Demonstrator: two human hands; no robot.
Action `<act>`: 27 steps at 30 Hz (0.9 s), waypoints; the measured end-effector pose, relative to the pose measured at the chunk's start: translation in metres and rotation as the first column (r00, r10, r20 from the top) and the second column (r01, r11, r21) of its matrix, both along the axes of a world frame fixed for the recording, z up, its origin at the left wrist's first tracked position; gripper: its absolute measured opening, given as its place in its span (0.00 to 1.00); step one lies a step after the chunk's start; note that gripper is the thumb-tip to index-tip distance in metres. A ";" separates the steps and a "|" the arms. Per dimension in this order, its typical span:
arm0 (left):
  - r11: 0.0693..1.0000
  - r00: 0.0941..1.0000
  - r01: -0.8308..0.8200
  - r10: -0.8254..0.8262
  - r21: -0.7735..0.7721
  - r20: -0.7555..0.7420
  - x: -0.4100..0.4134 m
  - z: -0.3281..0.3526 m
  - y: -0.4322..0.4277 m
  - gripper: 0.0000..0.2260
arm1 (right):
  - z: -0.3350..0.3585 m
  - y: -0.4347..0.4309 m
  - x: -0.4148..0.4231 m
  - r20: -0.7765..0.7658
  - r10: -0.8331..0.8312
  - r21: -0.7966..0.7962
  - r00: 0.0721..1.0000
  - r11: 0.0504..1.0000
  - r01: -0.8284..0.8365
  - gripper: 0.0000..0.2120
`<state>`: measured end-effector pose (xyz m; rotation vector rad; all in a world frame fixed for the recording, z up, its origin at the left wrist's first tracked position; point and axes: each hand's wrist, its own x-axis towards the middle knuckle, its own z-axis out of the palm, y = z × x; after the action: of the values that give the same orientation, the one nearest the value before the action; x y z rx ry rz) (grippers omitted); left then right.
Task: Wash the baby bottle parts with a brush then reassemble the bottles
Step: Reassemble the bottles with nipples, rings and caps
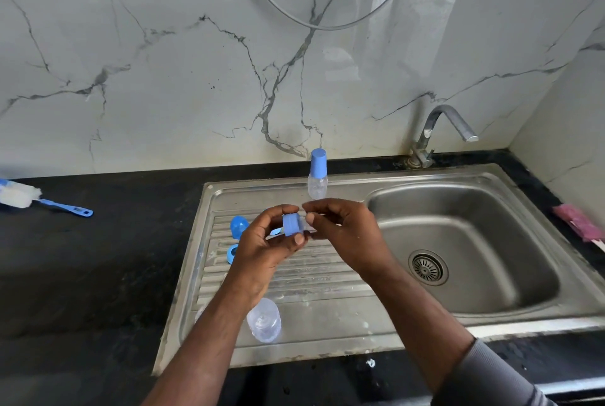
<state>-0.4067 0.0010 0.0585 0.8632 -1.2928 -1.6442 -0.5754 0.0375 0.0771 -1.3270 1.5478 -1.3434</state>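
My left hand [265, 242] grips a blue screw ring [292, 224] above the ribbed drainboard. My right hand [343, 229] pinches a clear teat [311, 228] that sits at the ring's open end. An assembled bottle with a blue cap [317, 173] stands upright at the back of the drainboard. An open clear bottle body [264, 320] stands near the front, below my left forearm. A blue dome cap [239, 225] and a second blue ring [233, 252] lie to the left of my left hand, partly hidden by it. The bottle brush [39, 201] lies on the black counter at far left.
The steel sink [491, 242] has its basin and drain at right, with the tap [438, 130] behind it. A pink cloth [579, 222] lies on the counter at the right edge. A marble wall rises behind; cables hang at the top.
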 end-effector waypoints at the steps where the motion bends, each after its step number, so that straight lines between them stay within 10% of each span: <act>1: 1.000 1.000 -0.001 0.002 -0.030 0.031 0.000 0.000 0.000 0.20 | 0.000 0.000 0.001 0.003 0.019 0.005 1.000 1.000 -0.019 0.10; 19: 0.977 0.966 -0.162 0.185 0.136 -0.182 -0.019 0.011 0.010 0.18 | 0.009 0.002 0.011 0.135 -0.073 -0.036 0.988 0.996 0.078 0.04; 27: 0.997 1.000 -0.011 0.013 0.076 -0.026 0.000 0.012 0.001 0.20 | 0.008 0.004 -0.005 0.029 0.087 -0.024 0.996 0.996 -0.086 0.12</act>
<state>-0.4067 0.0023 0.0704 0.8906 -1.2113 -1.6991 -0.5802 0.0410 0.0849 -1.3659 1.4430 -1.3246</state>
